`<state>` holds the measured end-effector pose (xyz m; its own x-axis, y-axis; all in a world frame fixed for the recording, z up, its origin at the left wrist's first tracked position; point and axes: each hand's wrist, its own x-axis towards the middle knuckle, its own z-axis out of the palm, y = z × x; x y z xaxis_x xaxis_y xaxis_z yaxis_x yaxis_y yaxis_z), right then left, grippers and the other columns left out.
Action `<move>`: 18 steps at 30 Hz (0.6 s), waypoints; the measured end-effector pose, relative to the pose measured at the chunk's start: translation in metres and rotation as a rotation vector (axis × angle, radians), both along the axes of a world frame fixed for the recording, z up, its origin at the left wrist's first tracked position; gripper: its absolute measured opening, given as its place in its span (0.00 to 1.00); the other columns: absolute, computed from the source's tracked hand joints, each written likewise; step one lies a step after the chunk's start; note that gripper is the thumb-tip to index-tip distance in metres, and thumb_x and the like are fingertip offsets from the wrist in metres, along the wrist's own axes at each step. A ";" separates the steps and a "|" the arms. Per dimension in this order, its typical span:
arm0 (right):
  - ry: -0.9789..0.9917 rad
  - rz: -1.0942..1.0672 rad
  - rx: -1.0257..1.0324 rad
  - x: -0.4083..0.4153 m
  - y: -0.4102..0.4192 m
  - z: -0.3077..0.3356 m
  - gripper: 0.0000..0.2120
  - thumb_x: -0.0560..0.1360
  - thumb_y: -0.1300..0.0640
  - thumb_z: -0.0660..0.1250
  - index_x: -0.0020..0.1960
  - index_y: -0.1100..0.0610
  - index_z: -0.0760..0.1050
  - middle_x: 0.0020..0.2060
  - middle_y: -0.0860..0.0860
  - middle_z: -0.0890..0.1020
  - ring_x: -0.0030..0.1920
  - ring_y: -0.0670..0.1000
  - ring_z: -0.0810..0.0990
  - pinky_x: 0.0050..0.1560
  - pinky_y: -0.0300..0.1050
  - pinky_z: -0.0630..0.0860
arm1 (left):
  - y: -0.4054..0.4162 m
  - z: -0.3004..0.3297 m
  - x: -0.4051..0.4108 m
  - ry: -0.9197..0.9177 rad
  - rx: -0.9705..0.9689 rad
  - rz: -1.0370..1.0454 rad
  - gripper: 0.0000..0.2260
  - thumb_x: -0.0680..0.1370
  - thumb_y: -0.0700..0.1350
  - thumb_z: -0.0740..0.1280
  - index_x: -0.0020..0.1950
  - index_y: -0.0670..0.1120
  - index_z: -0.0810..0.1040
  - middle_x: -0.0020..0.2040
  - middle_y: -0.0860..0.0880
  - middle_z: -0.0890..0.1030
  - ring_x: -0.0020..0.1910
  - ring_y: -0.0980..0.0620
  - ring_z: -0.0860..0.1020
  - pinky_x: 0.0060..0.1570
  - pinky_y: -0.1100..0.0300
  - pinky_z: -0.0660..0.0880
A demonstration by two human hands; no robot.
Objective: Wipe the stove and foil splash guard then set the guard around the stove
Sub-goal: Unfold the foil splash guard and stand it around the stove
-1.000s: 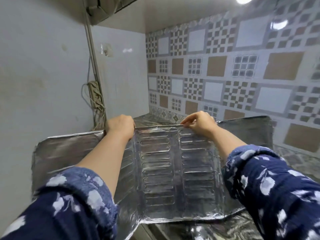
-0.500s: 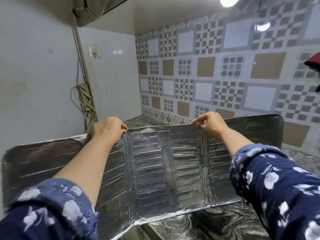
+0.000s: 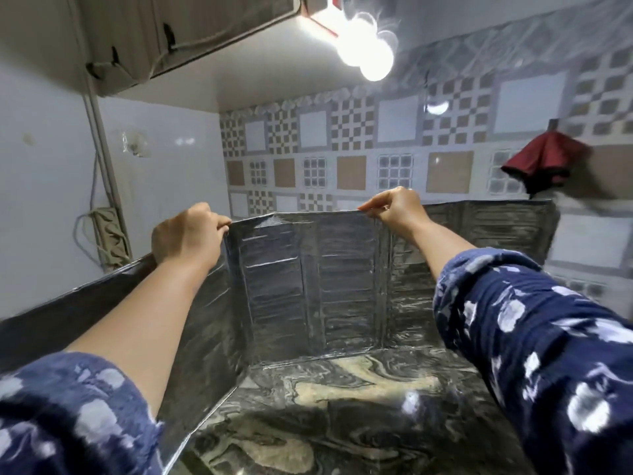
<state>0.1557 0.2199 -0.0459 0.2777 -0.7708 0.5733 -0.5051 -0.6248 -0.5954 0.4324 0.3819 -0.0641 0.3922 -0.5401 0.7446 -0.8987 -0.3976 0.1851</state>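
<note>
Foil splash guard (image 3: 308, 286) stands upright, top edge pinched by left hand (image 3: 186, 234) and right hand (image 3: 397, 209).

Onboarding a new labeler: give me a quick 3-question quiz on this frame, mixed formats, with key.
1. True or false: both hands grip the top edge of the foil splash guard.
2. What hangs on the tiled wall at right? A) red cloth B) pan C) clock
3. Fill in: the guard's bottom edge rests on the marbled ____.

Key:
1. True: left hand and right hand pinch it.
2. A, red cloth.
3. Countertop.
</note>
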 end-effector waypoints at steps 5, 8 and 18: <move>-0.020 -0.128 -0.120 -0.058 -0.018 0.047 0.13 0.72 0.69 0.66 0.47 0.54 0.85 0.46 0.52 0.86 0.50 0.47 0.83 0.61 0.43 0.76 | -0.041 0.032 -0.044 -0.062 -0.061 -0.130 0.09 0.76 0.52 0.67 0.51 0.49 0.83 0.41 0.46 0.79 0.42 0.39 0.79 0.38 0.54 0.74; 0.011 -0.222 -0.189 -0.103 -0.030 0.067 0.12 0.73 0.65 0.68 0.47 0.52 0.85 0.48 0.51 0.86 0.54 0.48 0.82 0.61 0.44 0.75 | -0.059 0.046 -0.091 -0.161 -0.117 -0.187 0.08 0.76 0.49 0.68 0.52 0.49 0.83 0.42 0.45 0.80 0.41 0.38 0.80 0.36 0.53 0.73; 0.099 -0.436 -0.320 -0.296 -0.077 0.093 0.07 0.74 0.60 0.69 0.50 0.54 0.84 0.53 0.52 0.85 0.56 0.53 0.81 0.60 0.45 0.74 | -0.166 0.062 -0.263 -0.063 -0.208 -0.448 0.10 0.78 0.50 0.66 0.43 0.44 0.80 0.44 0.42 0.82 0.40 0.37 0.81 0.42 0.48 0.76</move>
<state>-0.1403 0.1431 0.0475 0.0366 -0.6178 0.7855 -0.8015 -0.4876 -0.3462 0.1698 0.2159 -0.0021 0.1062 -0.4830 0.8692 -0.9849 0.0694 0.1589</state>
